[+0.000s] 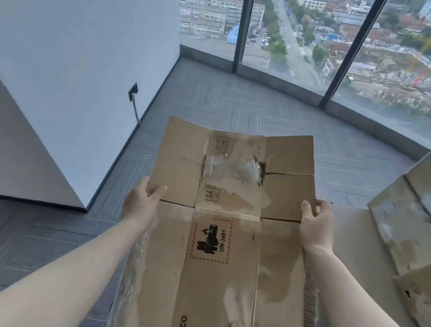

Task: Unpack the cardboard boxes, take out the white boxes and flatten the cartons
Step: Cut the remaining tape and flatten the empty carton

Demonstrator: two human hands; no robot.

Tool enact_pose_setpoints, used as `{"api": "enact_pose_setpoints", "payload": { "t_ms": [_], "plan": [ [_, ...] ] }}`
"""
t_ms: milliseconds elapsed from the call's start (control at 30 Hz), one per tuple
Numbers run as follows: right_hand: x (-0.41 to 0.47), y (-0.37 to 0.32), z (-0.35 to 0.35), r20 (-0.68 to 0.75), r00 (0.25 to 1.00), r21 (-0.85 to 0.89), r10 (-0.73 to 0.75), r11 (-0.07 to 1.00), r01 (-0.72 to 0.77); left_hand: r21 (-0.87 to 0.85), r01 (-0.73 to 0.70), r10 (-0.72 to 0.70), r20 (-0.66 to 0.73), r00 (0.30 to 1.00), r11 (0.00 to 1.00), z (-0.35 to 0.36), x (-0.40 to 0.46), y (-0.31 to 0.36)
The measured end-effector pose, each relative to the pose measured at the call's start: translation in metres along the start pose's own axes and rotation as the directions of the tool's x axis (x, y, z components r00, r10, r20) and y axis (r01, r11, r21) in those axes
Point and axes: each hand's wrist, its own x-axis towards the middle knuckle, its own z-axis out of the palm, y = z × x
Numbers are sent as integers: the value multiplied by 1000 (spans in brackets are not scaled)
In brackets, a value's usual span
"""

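While flattened, carton (227, 222) holds nothing.

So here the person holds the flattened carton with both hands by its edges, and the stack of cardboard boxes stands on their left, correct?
Not quite. The head view shows the stack of cardboard boxes on the person's right, not left. The rest holds: left hand and right hand grip the flattened carton by its edges.

Bright window (303, 21) daylight, soft focus (edges bowed).
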Motion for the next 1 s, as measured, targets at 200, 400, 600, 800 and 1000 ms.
{"api": "enact_pose_setpoints", "payload": {
  "t_ms": [200, 400, 600, 800, 1000],
  "plan": [
    [76, 5, 46, 50, 996, -100, 75, 993, -69, 44, 75, -74, -25, 997, 996, 46, 66, -1],
    [131, 47, 107, 34, 987, -174, 156, 974, -148, 127, 116, -115, -12, 993, 985, 99, 143, -35],
    [176, 127, 193, -23, 981, -225, 194, 955, -194, 171, 121, -134, 67, 989, 978, 170, 222, -127],
    [209, 254, 294, -15, 977, -283, 212, 936, -208, 193, 146, -164, 79, 983, 970, 251, 275, -262],
    [237, 419, 379, 15, 969, -335, 246, 914, -227, 193, 156, -175, 83, 981, 969, 344, 303, -402]
  ]
}}
